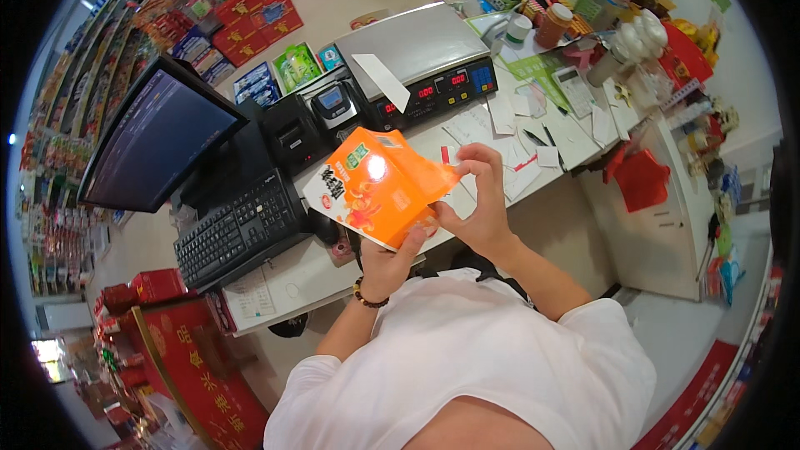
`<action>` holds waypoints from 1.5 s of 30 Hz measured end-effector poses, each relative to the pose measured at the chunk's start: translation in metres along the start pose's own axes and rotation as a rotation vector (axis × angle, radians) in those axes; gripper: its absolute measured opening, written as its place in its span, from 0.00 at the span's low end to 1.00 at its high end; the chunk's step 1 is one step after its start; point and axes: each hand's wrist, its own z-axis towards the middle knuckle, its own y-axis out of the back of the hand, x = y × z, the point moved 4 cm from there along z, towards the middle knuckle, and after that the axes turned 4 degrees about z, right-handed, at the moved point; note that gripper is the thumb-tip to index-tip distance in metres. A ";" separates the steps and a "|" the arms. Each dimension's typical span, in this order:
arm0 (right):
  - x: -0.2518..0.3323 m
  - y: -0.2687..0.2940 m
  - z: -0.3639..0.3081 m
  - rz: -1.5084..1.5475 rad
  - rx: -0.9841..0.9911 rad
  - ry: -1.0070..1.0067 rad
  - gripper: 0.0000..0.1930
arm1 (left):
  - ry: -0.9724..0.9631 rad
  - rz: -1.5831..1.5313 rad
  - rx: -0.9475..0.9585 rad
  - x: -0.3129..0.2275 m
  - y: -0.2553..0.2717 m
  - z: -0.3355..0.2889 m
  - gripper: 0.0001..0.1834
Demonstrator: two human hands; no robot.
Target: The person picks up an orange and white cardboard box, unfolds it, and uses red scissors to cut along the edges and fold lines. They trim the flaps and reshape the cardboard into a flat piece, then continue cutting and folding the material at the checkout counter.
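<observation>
Box (pixel 367 187), orange and white, was in both my hands, tilted, above the near part of the counter (pixel 308 285). Its orange flap (pixel 435 171) pointed to my right. Could not tell whether any part of it rested on the surface below.

Left hand (pixel 385 267): gripped the lower edge of the box, thumb pressed to the near side; the remaining fingers were hidden behind it. A beaded bracelet (pixel 369 293) circled that wrist.

Right hand (pixel 485 212): thumb and forefinger bent toward each other at the flap's end, forefinger above, thumb below. Could not tell whether they pinched it or only touched it.

Surroundings, to the left: keyboard (pixel 242 233) on the counter, monitor (pixel 162 137) behind it, dark screen facing me. Beyond the box: a black printer (pixel 292 133), with a small terminal (pixel 332 102) just beside it on the right, then a scale (pixel 417 42) with a flat metal plate and lit red digits. A white slip (pixel 381 79) lay across the scale's front edge. Green packets (pixel 297 65) sat in a tray behind the printer.

To the right: loose papers, a pen (pixel 534 138) among them, and a calculator (pixel 574 89) farther back. A red bag (pixel 637 179) hung near the counter's right end.
</observation>
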 end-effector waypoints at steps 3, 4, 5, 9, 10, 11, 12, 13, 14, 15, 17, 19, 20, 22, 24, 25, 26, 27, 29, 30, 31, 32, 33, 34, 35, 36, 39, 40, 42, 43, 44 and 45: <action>-0.039 0.017 -0.001 0.280 0.247 -0.141 0.17 | 0.046 -0.029 -0.050 0.010 -0.033 0.002 0.15; -0.043 0.026 0.002 0.232 0.141 -0.076 0.17 | 0.063 -0.106 -0.068 0.017 -0.044 0.004 0.17; -0.049 0.039 0.007 0.237 0.104 -0.123 0.17 | 0.086 -0.181 -0.091 0.022 -0.056 0.004 0.19; -0.085 0.085 0.025 0.085 0.251 -0.187 0.18 | -0.001 -0.194 -0.166 0.035 -0.105 0.010 0.23; -0.095 0.091 0.026 0.040 0.340 -0.193 0.17 | 0.033 -0.159 -0.163 0.041 -0.113 0.010 0.25; -0.103 0.095 0.029 -0.009 0.434 -0.180 0.17 | 0.041 -0.195 -0.206 0.048 -0.121 0.010 0.26; -0.097 0.100 0.035 0.082 0.362 0.041 0.14 | 0.049 -0.231 -0.250 0.053 -0.129 0.010 0.28; -0.097 0.104 0.041 0.106 0.356 0.095 0.13 | 0.057 -0.266 -0.295 0.056 -0.136 0.011 0.30; -0.094 0.107 0.047 0.134 0.348 0.149 0.12 | 0.055 -0.419 -0.330 0.050 -0.143 0.019 0.30; -0.094 0.110 0.049 0.165 0.341 0.194 0.11 | 0.058 -0.571 -0.366 0.037 -0.150 0.031 0.31; -0.099 0.108 0.046 0.091 0.525 0.261 0.09 | 0.060 -0.480 -0.366 0.030 -0.153 0.037 0.31; -0.095 0.103 0.043 0.023 0.670 0.342 0.09 | 0.124 -0.385 -0.332 0.034 -0.144 0.033 0.29; -0.098 0.102 0.044 0.043 0.681 0.365 0.09 | 0.188 -0.529 -0.342 0.038 -0.144 0.035 0.28; -0.102 0.098 0.047 0.078 0.699 0.411 0.09 | 0.227 -0.445 -0.339 0.043 -0.143 0.034 0.27; -0.099 0.096 0.054 0.208 0.722 0.316 0.09 | 0.229 -0.498 -0.348 0.040 -0.144 0.036 0.26; -0.096 0.096 0.058 0.270 0.734 0.267 0.09 | 0.217 -0.589 -0.353 0.034 -0.145 0.038 0.26; -0.094 0.094 0.062 0.286 0.728 0.265 0.09 | 0.205 -0.682 -0.352 0.030 -0.145 0.041 0.26; -0.092 0.092 0.065 0.302 0.723 0.262 0.10 | 0.191 -0.696 -0.335 0.026 -0.143 0.043 0.25; -0.087 0.088 0.073 0.299 0.723 0.299 0.10 | 0.161 -0.723 -0.304 0.021 -0.135 0.045 0.23; -0.083 0.086 0.076 0.280 0.727 0.338 0.10 | 0.172 -0.731 -0.302 0.021 -0.131 0.044 0.24; -0.079 0.083 0.079 0.261 0.731 0.378 0.10 | 0.183 -0.740 -0.302 0.021 -0.127 0.042 0.24; -0.074 0.080 0.083 0.233 0.724 0.450 0.10 | 0.202 -0.749 -0.292 0.021 -0.124 0.042 0.24; -0.068 0.075 0.086 0.204 0.716 0.522 0.10 | 0.195 -0.723 -0.326 0.020 -0.119 0.041 0.24; -0.064 0.069 0.089 0.175 0.708 0.594 0.10 | 0.188 -0.697 -0.360 0.017 -0.115 0.040 0.24; -0.064 0.061 0.088 0.147 0.741 0.628 0.09 | 0.187 -0.670 -0.386 0.016 -0.111 0.039 0.23; -0.067 0.052 0.086 0.118 0.774 0.661 0.09 | 0.186 -0.644 -0.390 0.018 -0.107 0.039 0.23; -0.077 0.033 0.081 0.068 0.840 0.690 0.10 | 0.194 -0.590 -0.424 0.022 -0.094 0.036 0.23; -0.078 0.029 0.079 0.057 0.856 0.688 0.11 | 0.208 -0.587 -0.440 0.022 -0.093 0.037 0.23; -0.076 0.025 0.080 0.096 0.826 0.642 0.11 | 0.199 -0.599 -0.464 0.022 -0.090 0.039 0.23; -0.076 0.023 0.080 0.113 0.808 0.618 0.11 | 0.183 -0.611 -0.468 0.022 -0.089 0.041 0.23; -0.076 0.022 0.080 0.115 0.794 0.626 0.11 | 0.161 -0.623 -0.473 0.021 -0.087 0.042 0.23; -0.076 0.020 0.079 0.116 0.778 0.632 0.11 | 0.160 -0.647 -0.448 0.022 -0.086 0.043 0.24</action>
